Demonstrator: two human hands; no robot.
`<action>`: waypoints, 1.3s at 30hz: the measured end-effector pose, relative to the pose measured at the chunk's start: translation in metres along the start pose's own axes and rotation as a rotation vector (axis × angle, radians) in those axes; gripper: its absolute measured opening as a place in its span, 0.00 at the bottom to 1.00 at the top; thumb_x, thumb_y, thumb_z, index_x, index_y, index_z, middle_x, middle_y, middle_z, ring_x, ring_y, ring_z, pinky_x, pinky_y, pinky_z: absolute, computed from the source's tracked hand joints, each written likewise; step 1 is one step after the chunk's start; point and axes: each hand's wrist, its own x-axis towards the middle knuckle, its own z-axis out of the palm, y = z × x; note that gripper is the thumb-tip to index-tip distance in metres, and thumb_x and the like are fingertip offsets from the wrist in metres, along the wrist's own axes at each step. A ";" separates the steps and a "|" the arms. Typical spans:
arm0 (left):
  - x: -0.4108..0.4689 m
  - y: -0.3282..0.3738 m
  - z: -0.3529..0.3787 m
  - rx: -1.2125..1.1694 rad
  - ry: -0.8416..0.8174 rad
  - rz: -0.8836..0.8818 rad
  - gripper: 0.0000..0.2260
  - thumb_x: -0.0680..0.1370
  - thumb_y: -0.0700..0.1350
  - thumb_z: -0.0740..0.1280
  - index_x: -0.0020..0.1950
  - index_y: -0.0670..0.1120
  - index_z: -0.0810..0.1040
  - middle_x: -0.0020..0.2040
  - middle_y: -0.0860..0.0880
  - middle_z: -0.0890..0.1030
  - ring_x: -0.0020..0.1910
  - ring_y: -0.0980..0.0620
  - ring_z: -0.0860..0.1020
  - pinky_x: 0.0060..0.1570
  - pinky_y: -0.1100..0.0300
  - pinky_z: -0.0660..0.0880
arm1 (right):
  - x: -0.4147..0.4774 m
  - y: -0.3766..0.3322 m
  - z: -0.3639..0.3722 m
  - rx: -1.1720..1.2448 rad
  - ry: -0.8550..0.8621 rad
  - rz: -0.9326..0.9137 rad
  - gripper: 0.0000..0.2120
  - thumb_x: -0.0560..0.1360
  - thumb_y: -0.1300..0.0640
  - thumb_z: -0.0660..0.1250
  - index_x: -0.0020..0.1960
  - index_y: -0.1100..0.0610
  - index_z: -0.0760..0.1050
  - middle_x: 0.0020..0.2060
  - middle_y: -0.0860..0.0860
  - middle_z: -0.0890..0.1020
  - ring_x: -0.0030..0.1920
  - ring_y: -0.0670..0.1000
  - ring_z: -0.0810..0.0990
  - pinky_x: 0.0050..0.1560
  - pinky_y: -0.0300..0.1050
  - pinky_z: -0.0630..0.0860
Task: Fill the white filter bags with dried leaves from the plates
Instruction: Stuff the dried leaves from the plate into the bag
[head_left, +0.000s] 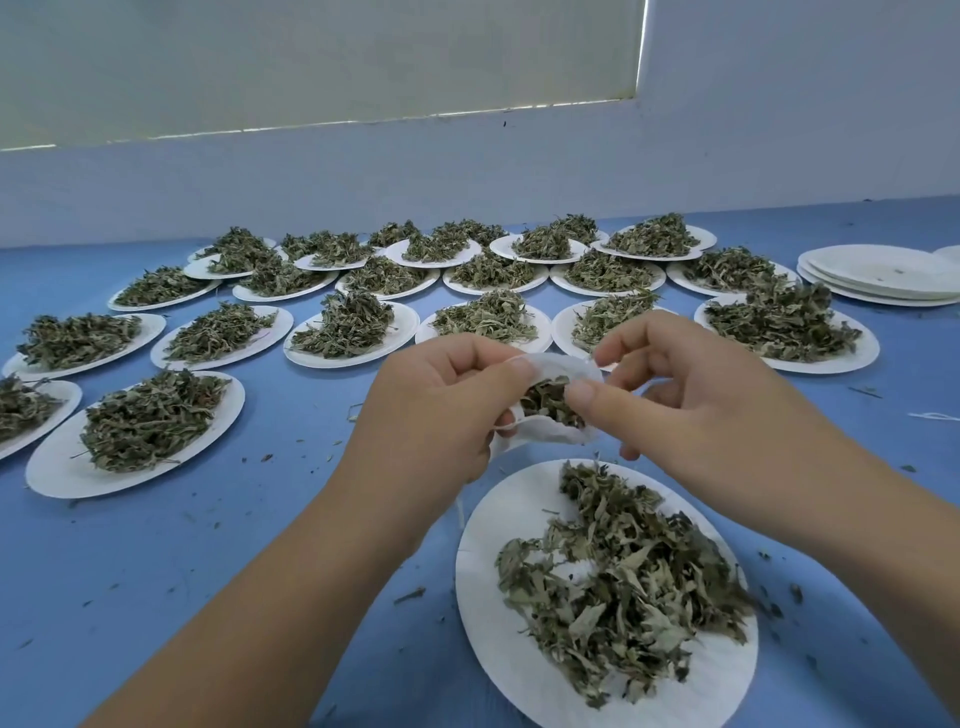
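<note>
A white filter bag (551, 435) hangs open in the air above the nearest white plate (485, 597). My left hand (441, 410) grips the bag's left rim and its drawstring between thumb and fingers. My right hand (680, 395) pinches the bag's right rim, its thumb pressing on the dried leaves (548, 401) that fill the bag's mouth. A loose heap of dried green leaves (623, 582) lies on the plate right below the bag.
Several white plates heaped with dried leaves (348, 325) cover the blue table (208, 545) from left to far right. A stack of bare plates (883, 275) sits at the far right. Leaf crumbs dot the table, and a white string (935, 416) lies at the right edge.
</note>
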 end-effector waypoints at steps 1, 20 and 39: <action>0.000 0.000 0.000 0.001 -0.010 0.013 0.05 0.77 0.40 0.68 0.41 0.41 0.80 0.21 0.55 0.69 0.18 0.57 0.61 0.21 0.68 0.59 | 0.001 0.000 0.000 0.020 -0.048 0.017 0.17 0.64 0.33 0.67 0.50 0.37 0.71 0.42 0.41 0.80 0.35 0.43 0.81 0.36 0.44 0.75; -0.002 -0.002 0.004 0.084 -0.039 0.171 0.07 0.73 0.44 0.73 0.37 0.42 0.82 0.22 0.55 0.71 0.20 0.59 0.66 0.23 0.71 0.63 | 0.043 -0.016 0.018 -0.216 -0.215 0.024 0.05 0.69 0.53 0.69 0.43 0.47 0.75 0.30 0.46 0.81 0.30 0.43 0.77 0.30 0.41 0.72; 0.002 -0.003 -0.001 0.057 0.072 0.197 0.09 0.75 0.41 0.70 0.35 0.47 0.81 0.24 0.51 0.72 0.21 0.56 0.66 0.21 0.67 0.66 | 0.045 -0.016 0.011 0.137 -0.393 0.029 0.10 0.71 0.58 0.70 0.51 0.49 0.79 0.41 0.47 0.81 0.36 0.42 0.78 0.37 0.34 0.76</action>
